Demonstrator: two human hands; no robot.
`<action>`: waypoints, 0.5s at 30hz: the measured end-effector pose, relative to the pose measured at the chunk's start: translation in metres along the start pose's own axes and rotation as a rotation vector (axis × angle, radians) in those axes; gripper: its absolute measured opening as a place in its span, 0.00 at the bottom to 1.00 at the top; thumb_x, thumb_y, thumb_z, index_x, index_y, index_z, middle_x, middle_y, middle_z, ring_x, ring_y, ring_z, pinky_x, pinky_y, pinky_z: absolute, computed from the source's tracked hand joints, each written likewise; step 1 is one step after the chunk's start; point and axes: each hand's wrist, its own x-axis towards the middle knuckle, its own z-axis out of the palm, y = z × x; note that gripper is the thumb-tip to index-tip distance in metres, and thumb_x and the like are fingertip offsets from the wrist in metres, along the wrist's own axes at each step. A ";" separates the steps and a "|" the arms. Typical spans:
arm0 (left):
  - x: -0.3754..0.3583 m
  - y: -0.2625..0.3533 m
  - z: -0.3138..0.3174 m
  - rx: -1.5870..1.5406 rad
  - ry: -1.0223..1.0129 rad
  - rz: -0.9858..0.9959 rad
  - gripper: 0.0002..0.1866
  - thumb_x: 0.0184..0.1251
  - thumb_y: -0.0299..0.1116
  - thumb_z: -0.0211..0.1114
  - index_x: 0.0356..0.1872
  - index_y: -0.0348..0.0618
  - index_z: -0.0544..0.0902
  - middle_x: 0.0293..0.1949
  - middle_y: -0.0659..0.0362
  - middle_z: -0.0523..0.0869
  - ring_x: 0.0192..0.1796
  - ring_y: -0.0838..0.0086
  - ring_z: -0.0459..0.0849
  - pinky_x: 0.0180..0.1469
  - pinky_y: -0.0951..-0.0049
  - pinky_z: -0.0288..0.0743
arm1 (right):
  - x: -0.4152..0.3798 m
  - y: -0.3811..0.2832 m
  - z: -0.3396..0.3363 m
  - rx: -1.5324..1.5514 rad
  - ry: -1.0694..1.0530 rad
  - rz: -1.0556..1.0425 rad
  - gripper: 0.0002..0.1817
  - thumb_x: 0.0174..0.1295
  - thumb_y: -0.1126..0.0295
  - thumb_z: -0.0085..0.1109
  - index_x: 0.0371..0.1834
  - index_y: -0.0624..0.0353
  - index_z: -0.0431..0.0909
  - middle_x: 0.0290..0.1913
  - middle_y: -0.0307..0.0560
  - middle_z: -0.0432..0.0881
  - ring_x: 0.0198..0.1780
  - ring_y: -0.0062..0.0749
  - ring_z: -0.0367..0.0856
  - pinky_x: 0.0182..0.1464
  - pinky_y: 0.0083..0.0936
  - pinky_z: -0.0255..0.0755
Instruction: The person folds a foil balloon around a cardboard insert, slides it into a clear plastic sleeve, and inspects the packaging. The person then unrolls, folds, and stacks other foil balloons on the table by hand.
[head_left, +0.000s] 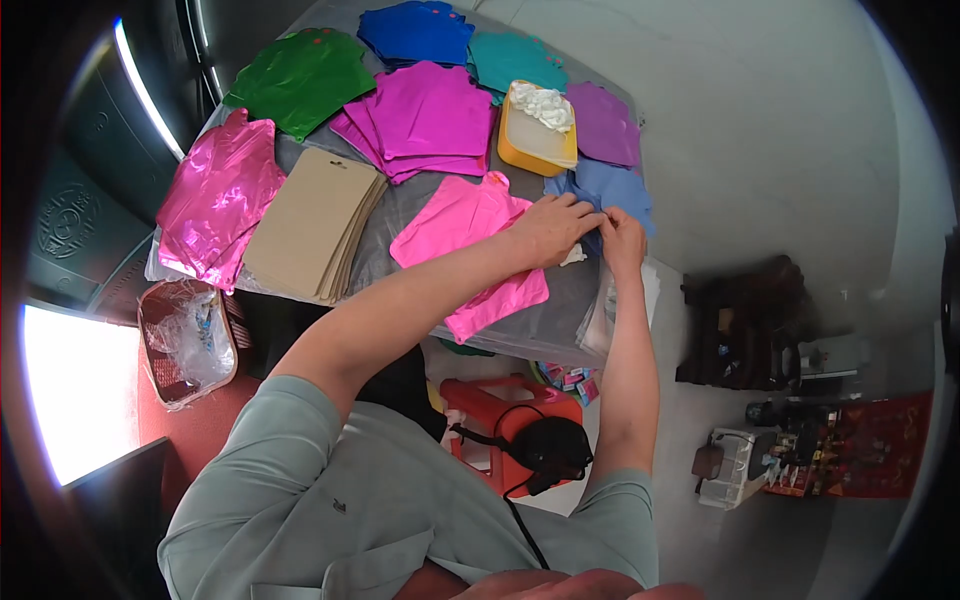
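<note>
My left hand (550, 230) reaches across the table, its fingers closed on the edge of a blue flat foil piece (566, 187). Right beside it, my right hand (622, 240) pinches at the same spot; its fingertips nearly touch the left ones. More blue foil pieces (615, 190) lie just beyond, partly hidden by my hands. Under my left forearm is a pink foil piece (455, 220), spread flat. A yellow tub (538, 150) with a white crumpled material (543, 105) inside stands just past my left hand. A small white scrap (573, 256) lies by my left wrist.
On the grey-covered table (400, 200) lie a cardboard stack (315, 225), shiny pink foil (220, 200), magenta (430, 115), green (300, 80), dark blue (415, 32), teal (515, 62) and purple (605, 122) foil stacks. A basket (150, 340) and red stool (560, 405) stand below.
</note>
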 end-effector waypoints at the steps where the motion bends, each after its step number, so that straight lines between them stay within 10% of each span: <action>1: 0.002 0.000 0.002 0.028 -0.048 -0.011 0.25 0.73 0.32 0.70 0.71 0.48 0.84 0.61 0.55 0.87 0.67 0.53 0.84 0.67 0.52 0.79 | 0.002 0.002 -0.002 -0.003 0.004 -0.001 0.13 0.76 0.63 0.69 0.48 0.63 0.92 0.34 0.50 0.93 0.34 0.30 0.89 0.42 0.34 0.79; 9: 0.015 -0.012 0.012 0.216 -0.196 -0.112 0.22 0.80 0.47 0.67 0.65 0.49 0.92 0.65 0.53 0.86 0.71 0.56 0.79 0.72 0.49 0.72 | 0.021 0.024 -0.003 0.159 -0.223 0.083 0.16 0.81 0.59 0.69 0.41 0.63 0.90 0.27 0.34 0.82 0.33 0.17 0.75 0.38 0.30 0.71; 13: 0.015 -0.006 0.017 0.275 -0.098 -0.080 0.22 0.81 0.51 0.66 0.61 0.47 0.94 0.66 0.53 0.86 0.74 0.56 0.76 0.75 0.46 0.70 | 0.039 0.043 0.003 0.249 -0.039 0.141 0.22 0.80 0.53 0.68 0.39 0.66 0.87 0.29 0.48 0.85 0.33 0.28 0.78 0.40 0.38 0.74; 15: 0.018 -0.006 0.018 0.282 -0.117 -0.080 0.23 0.82 0.51 0.65 0.61 0.46 0.93 0.67 0.53 0.85 0.74 0.55 0.77 0.76 0.46 0.70 | 0.052 0.042 -0.011 0.319 0.467 0.164 0.24 0.82 0.55 0.66 0.35 0.67 0.84 0.31 0.42 0.86 0.35 0.26 0.76 0.39 0.39 0.73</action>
